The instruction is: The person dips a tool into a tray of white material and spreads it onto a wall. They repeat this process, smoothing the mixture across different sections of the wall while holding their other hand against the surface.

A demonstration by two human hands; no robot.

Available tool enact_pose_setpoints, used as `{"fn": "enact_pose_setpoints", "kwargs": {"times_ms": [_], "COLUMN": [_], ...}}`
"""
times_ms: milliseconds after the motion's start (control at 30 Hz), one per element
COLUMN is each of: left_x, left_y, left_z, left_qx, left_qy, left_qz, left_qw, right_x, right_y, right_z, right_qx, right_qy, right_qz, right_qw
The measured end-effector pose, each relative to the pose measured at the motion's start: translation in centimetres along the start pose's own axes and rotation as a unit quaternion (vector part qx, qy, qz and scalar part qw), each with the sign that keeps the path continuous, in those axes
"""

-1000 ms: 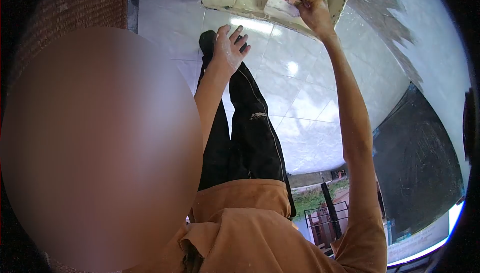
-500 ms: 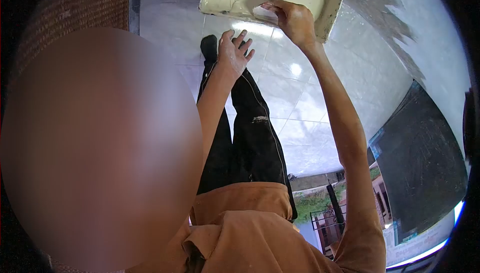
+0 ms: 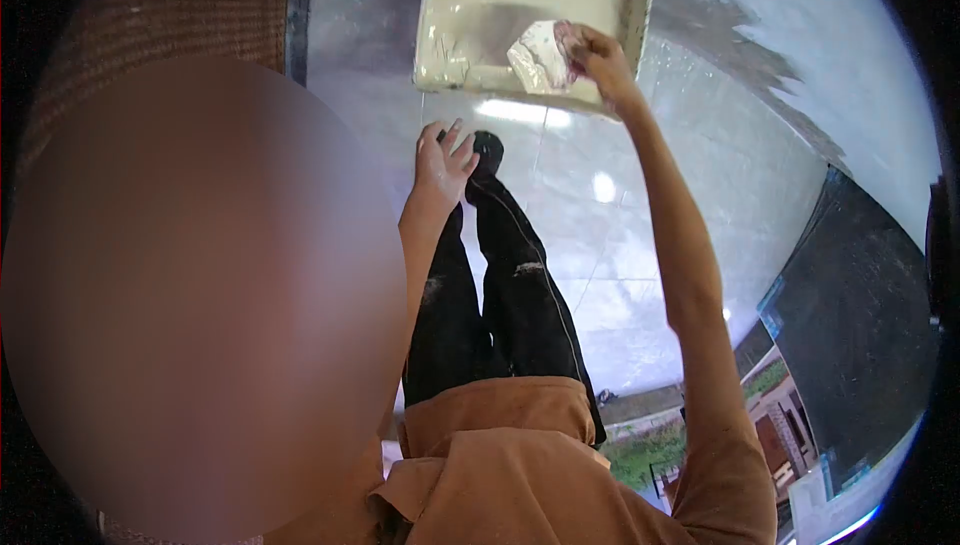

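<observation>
A flat, pale, angular piece (image 3: 540, 57), glossy and streaked with cream-coloured liquid, is pinched in my right hand (image 3: 598, 57) by its right edge. Its exact kind is not clear. It is held over the front part of a shallow rectangular tray (image 3: 640, 40) with cream liquid inside and smears along its rim. My left hand (image 3: 440, 165) hangs below the tray's front left corner, holding nothing, its fingers apart and whitish marks on the skin. My dark shoe (image 3: 487, 152) is just beside that hand.
Pale glossy floor tiles (image 3: 560, 175) lie under me. A woven brown panel (image 3: 200, 10) stands at the left. Along the right runs a grey and white wall (image 3: 790, 45), with a dark board (image 3: 850, 315) lower down. Greenery shows through an opening behind me.
The pale piece has come up into fuller view in my right hand, its flat face showing. My left hand sits lower and slightly left, and the tray appears smaller and shifted.
</observation>
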State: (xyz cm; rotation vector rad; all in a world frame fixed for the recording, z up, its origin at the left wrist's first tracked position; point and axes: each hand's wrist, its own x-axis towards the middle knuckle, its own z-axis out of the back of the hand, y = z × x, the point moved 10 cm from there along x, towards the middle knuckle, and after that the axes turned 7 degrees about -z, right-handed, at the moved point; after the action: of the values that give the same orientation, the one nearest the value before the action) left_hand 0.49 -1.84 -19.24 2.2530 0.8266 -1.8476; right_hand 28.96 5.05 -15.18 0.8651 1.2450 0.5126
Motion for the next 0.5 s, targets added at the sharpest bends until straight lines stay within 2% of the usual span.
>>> {"fn": "enact_pose_setpoints", "kwargs": {"times_ms": [67, 167, 200, 333, 433, 467, 500], "left_x": [-1.4, -3.7, -5.1, -12.4, -20.1, -22.5, -25.0], "left_y": [-2.7, -7.6, -8.9, -15.3, -20.6, -22.3, -24.2], "left_z": [-0.4, -3.2, -4.7, -11.3, -16.8, -16.4, -18.1], "left_qx": [0.004, 0.034, 0.036, 0.109, 0.219, 0.211, 0.221], "left_qy": [0.005, 0.070, 0.087, 0.170, 0.231, 0.256, 0.276], "left_qz": [-0.018, -0.090, -0.102, -0.218, -0.343, -0.360, -0.421], "left_qw": [1.000, 0.993, 0.990, 0.955, 0.884, 0.872, 0.835], "right_x": [-1.7, -5.9, -8.0, -13.3, -17.4, -19.9, -21.1], "right_y": [-0.3, 3.5, 5.2, 13.1, 21.0, 23.2, 26.0], "right_z": [0.8, 0.3, 0.0, -1.6, -2.8, -4.3, -4.6], "right_qx": [0.124, 0.262, 0.286, 0.374, 0.426, 0.443, 0.448], "right_qy": [-0.022, -0.024, -0.059, -0.047, -0.035, -0.036, -0.026], "right_qz": [-0.036, 0.005, -0.014, 0.066, 0.152, 0.182, 0.213], "right_qw": [0.991, 0.965, 0.956, 0.924, 0.891, 0.877, 0.868]}}
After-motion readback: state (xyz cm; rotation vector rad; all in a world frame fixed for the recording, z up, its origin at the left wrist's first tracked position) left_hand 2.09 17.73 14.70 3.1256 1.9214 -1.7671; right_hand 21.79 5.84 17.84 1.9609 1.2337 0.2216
